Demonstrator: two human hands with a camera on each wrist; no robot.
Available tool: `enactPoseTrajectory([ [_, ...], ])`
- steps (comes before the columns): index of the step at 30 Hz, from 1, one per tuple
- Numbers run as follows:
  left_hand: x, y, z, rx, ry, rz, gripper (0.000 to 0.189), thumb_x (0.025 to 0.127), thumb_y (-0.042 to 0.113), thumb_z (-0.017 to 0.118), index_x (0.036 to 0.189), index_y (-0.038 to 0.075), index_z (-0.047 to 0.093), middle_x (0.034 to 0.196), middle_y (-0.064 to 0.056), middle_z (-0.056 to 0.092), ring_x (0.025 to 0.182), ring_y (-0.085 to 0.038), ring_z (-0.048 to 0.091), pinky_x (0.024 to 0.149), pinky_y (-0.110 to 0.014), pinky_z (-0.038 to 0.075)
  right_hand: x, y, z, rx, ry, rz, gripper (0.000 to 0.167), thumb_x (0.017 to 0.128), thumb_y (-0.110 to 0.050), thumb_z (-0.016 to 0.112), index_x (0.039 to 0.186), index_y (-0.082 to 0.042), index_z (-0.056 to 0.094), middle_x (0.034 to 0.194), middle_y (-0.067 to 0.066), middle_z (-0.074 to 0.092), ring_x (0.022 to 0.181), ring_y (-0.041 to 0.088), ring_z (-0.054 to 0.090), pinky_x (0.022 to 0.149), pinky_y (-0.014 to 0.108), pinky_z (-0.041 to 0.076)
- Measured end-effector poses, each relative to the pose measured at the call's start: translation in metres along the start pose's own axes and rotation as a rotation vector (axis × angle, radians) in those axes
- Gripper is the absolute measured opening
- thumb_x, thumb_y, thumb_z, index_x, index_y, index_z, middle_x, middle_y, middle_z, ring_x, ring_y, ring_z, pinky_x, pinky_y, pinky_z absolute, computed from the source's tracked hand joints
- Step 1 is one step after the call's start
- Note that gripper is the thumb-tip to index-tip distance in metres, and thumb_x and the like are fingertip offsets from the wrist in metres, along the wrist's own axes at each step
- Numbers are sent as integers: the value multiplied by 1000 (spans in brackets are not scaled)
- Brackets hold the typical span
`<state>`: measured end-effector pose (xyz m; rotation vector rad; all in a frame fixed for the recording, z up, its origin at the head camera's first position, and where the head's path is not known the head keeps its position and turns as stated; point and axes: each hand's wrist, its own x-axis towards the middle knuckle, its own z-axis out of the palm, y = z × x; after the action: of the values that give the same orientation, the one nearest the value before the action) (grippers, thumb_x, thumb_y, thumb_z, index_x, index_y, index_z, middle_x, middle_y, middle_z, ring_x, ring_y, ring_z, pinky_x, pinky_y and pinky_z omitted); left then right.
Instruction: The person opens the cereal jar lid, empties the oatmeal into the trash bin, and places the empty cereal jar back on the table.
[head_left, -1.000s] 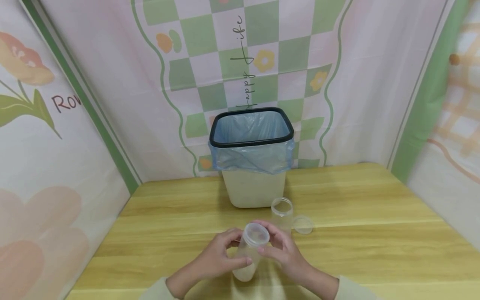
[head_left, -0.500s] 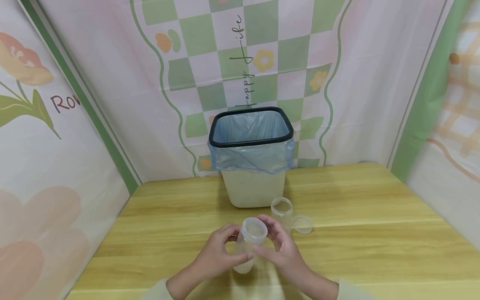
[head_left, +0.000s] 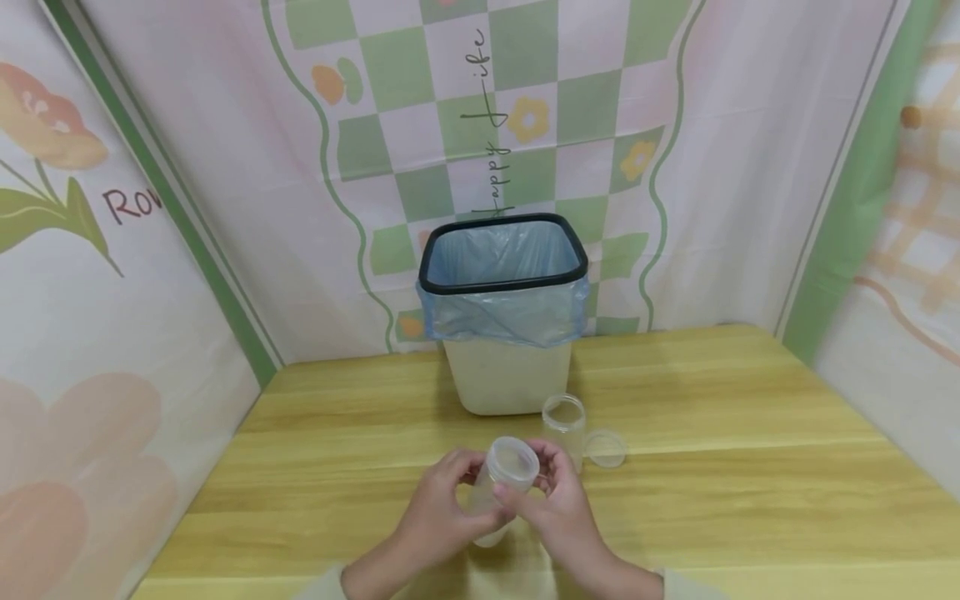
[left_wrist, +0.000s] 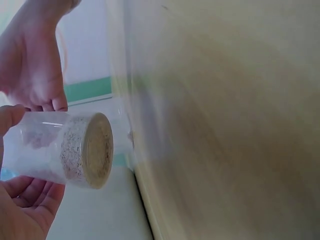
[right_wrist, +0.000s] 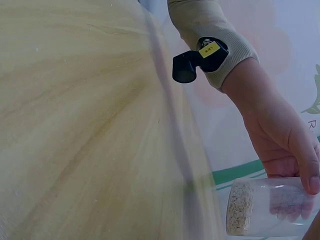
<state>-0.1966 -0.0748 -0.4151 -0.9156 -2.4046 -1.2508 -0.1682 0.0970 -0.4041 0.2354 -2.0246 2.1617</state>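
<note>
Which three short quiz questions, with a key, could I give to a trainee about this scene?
1. True or false: the bin lies on its side.
2. What lies beside the standing jar? A) a spoon, B) a clear disc, C) a cloth
3. The held jar has grains in it. Which hand holds it?

Key: 1. False; it stands upright. 2. B. 3. Both: left hand and right hand.

A clear, smooth-sided cylindrical jar (left_wrist: 57, 147) is gripped between both hands (head_left: 438, 510), raised off the counter (head_left: 712, 517) and leaning slightly, its translucent whitish lid (head_left: 513, 461) uppermost; pale, flaky granules (right_wrist: 241, 207) flecked with darker bits form a shallow layer at the bottom, the wall above them see-through
</note>
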Motion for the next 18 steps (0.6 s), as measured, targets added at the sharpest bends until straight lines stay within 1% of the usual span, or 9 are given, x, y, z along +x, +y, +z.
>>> enactPoseTrajectory([
  [3, -1, 1, 1, 28, -1, -3, 50, 75, 33, 84, 115, 14, 62, 102, 11, 60, 91, -8, 59, 81, -28, 53, 0, 1, 1, 8, -3, 13, 53, 81, -4, 75, 123, 4, 44, 116, 13, 54, 105, 23, 51, 95, 36, 41],
  [6, -2, 2, 1, 43, -3, 6, 48, 75, 34, 83, 114, 14, 63, 101, 11, 60, 90, -8, 58, 80, -28, 53, -1, 1, 1, 13, -11, 19, 51, 83, -5, 75, 122, 4, 43, 116, 13, 54, 106, 24, 52, 96, 38, 40],
  [9, -2, 2, 0, 40, -12, 18, 47, 76, 33, 83, 113, 13, 63, 100, 10, 60, 90, -8, 58, 80, -28, 53, -1, 2, 0, 19, -14, 22, 50, 83, -4, 74, 122, 4, 43, 117, 13, 55, 108, 24, 52, 97, 34, 42],
  [13, -1, -1, -2, -6, -52, 6, 47, 77, 31, 83, 114, 11, 64, 102, 8, 61, 92, -10, 59, 82, -28, 54, 0, 3, -5, 30, -46, 1, 49, 82, -2, 74, 122, 4, 47, 117, 13, 57, 108, 24, 54, 96, 27, 43],
  [18, 1, -4, -5, -95, -107, -11, 48, 79, 29, 82, 116, 7, 63, 105, 5, 62, 95, -17, 62, 84, -31, 55, 4, 4, -13, 53, -144, -39, 48, 83, 0, 72, 124, 5, 49, 120, 15, 58, 110, 24, 56, 97, 25, 42],
])
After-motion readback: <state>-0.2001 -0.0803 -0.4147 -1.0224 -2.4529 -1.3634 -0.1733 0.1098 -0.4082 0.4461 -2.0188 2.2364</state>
